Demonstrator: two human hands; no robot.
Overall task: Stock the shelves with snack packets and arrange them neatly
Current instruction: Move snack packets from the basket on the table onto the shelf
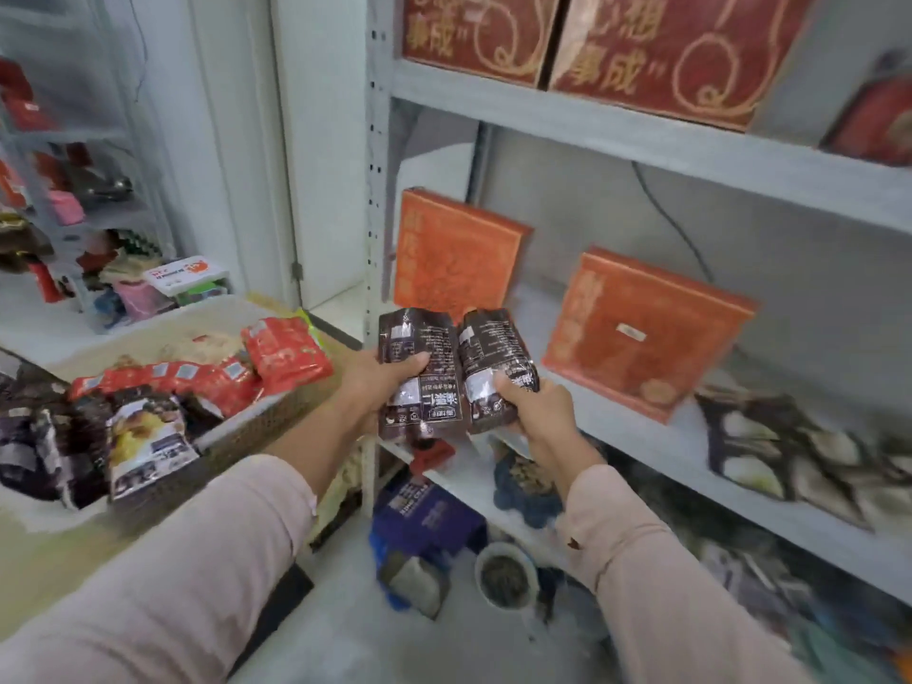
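Gripping one dark snack packet (419, 372) in the left hand (380, 382) and a second dark packet (493, 362) in the right hand (538, 407), edges meeting, just off the middle shelf's (681, 451) front left corner. Judged early going: only some patterned packets (799, 446) laid by the shelf's right front edge, a basket (256, 427) heaped with red packets (286, 353) waiting on the table (59, 550). Open room along the front edge, between and before two leaning orange boxes (641, 333).

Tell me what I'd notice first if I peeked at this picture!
In the middle, the left hand grips the left dark packet and the right hand grips the right dark packet, side by side. Behind them, two orange boxes stand on the shelf. At the left sits a basket of red packets.
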